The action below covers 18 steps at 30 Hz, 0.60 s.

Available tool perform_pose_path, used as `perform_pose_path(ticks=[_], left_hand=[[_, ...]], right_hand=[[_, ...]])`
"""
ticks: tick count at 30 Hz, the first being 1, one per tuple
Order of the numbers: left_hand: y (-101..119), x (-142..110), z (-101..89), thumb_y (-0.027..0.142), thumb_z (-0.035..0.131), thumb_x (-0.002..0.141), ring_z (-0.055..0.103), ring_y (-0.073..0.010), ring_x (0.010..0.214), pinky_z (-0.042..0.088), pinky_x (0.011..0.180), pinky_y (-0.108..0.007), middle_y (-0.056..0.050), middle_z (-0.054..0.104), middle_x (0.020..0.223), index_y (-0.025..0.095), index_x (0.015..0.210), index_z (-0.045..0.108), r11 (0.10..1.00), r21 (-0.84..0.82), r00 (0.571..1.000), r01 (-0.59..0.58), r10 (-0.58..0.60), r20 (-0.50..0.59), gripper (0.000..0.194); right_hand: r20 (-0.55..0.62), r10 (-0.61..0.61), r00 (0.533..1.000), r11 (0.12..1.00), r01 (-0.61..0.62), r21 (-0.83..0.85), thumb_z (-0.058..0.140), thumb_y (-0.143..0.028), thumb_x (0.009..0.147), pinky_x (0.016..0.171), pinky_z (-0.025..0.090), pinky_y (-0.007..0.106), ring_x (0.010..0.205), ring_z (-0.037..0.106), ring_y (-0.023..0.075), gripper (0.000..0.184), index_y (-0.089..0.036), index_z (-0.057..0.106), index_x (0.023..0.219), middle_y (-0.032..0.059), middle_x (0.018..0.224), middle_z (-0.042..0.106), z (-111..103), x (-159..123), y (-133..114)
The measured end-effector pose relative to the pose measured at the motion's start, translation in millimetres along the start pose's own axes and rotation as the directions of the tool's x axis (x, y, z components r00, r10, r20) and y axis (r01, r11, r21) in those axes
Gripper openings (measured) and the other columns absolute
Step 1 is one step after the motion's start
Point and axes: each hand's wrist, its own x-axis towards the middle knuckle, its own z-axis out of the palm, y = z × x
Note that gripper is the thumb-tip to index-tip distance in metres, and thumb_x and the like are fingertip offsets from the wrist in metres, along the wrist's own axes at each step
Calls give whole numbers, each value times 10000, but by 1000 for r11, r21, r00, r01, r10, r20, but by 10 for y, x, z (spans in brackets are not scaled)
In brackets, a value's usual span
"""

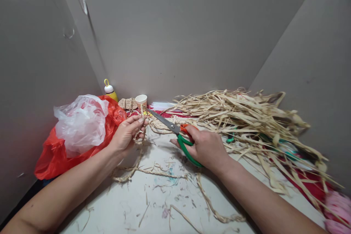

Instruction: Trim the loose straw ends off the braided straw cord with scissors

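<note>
My left hand (130,133) pinches a braided straw cord (139,137) left of the middle, with a short end standing up above the fingers. The cord hangs below the hand and runs on across the white table. In my right hand (207,148) are scissors (172,127) with one green and one orange handle. Their blades point up and left, the tips close to the cord's upper end. The blades look nearly closed; whether they touch the cord I cannot tell. Another length of braid (211,204) lies near the front, under my right forearm.
A large heap of dry straw strips (241,113) covers the right side. Red and clear plastic bags (82,124) are bunched at left. Behind stand a yellow bottle (110,91), a paper cup (141,100) and a woven straw piece (127,104). Scraps litter the white table (153,204).
</note>
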Motion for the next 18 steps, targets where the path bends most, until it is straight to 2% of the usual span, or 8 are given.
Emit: perform_pose_path(ticks=[3, 7, 12, 18], left_hand=[[-20, 22, -24, 207, 784, 627, 528, -60, 533, 420, 463, -155, 9, 623, 688, 133, 801, 614, 998, 50, 998, -49, 50, -35, 254], [-42, 35, -43, 225, 790, 611, 471, -40, 477, 395, 472, -160, 47, 572, 611, 142, 771, 622, 990, 99, 993, -98, 103, -52, 246], [-82, 31, -53, 243, 766, 641, 440, -36, 487, 353, 476, -158, 50, 557, 590, 144, 746, 646, 956, 240, 980, -172, 190, -56, 188], [-109, 35, -67, 254, 757, 644, 454, -52, 488, 357, 470, -181, 37, 573, 599, 149, 792, 675, 946, 285, 978, -153, 186, -95, 199]], right_hand=[[70, 12, 997, 1000, -11, -17, 478, -571, 810, 501, 234, 255, 507, 565, 172, 395, -198, 598, 857, 3, 550, 605, -9, 7, -8], [147, -31, 989, 999, 36, -34, 472, -549, 821, 539, 266, 273, 593, 593, 192, 366, -200, 575, 863, 21, 621, 625, -39, 16, -50], [124, -17, 992, 996, 28, -86, 458, -541, 830, 573, 294, 285, 641, 604, 206, 373, -186, 570, 843, 49, 651, 638, -50, 28, -52], [106, -15, 994, 994, 26, -107, 453, -533, 832, 591, 308, 288, 644, 610, 201, 376, -182, 586, 852, 57, 682, 659, -39, 35, -44]])
